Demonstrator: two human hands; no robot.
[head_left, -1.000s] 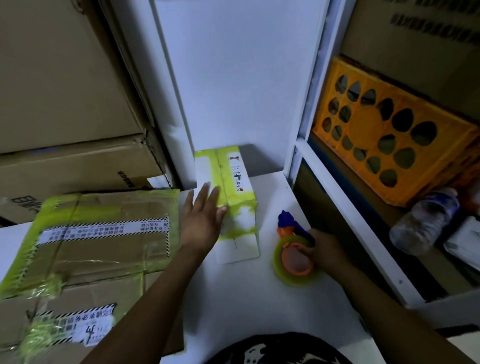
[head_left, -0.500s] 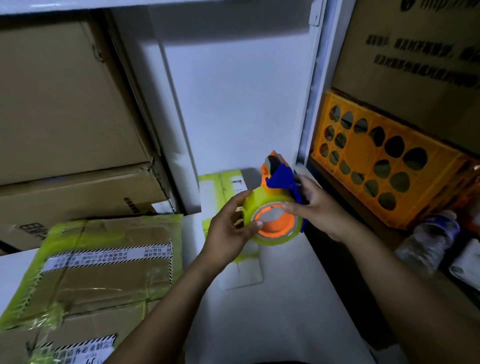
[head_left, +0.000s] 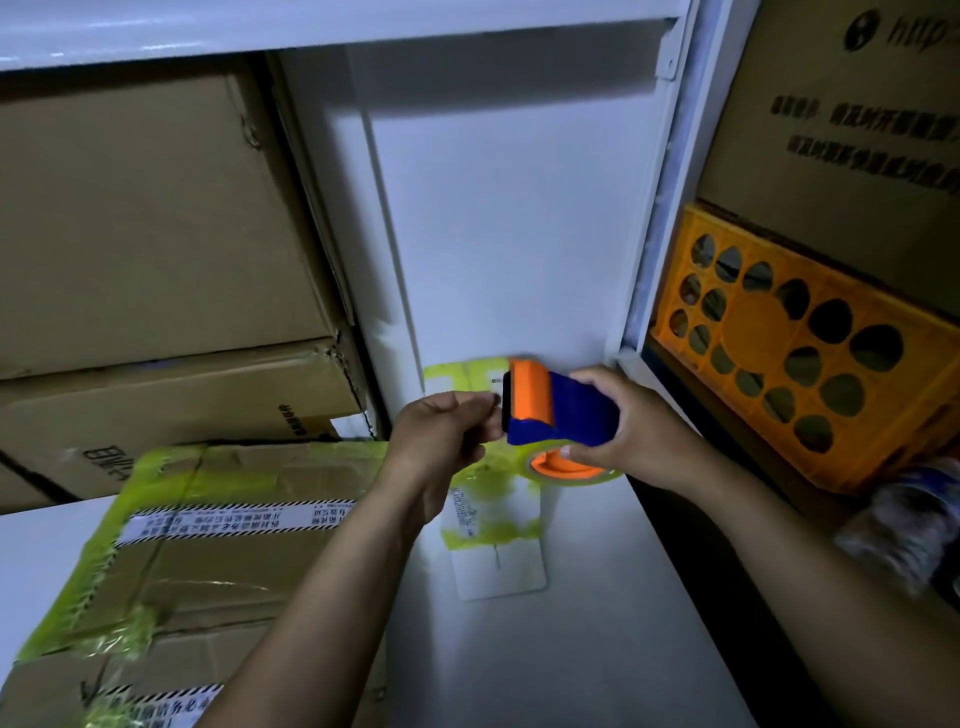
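A blue and orange tape dispenser (head_left: 556, 410) with a roll of yellow-green tape (head_left: 571, 470) is held up above the white table (head_left: 597, 649). My right hand (head_left: 631, 426) grips its blue body from the right. My left hand (head_left: 447, 436) has its fingers curled at the dispenser's orange front edge, pinching at the tape end; the tape itself is too faint to tell. Below the hands a small white box (head_left: 493, 525) wrapped in yellow-green tape lies on the table against the white wall.
A flat cardboard box (head_left: 208, 551) with yellow-green tape and striped labels lies at the left. Large cardboard boxes (head_left: 156, 234) are stacked behind it. An orange perforated crate (head_left: 795, 353) and a plastic bottle (head_left: 904, 525) are at the right, past a white frame.
My right hand lifted the tape dispenser off the table and turned it so its blue top faces up. My left hand left the small box and came to the dispenser's front edge.
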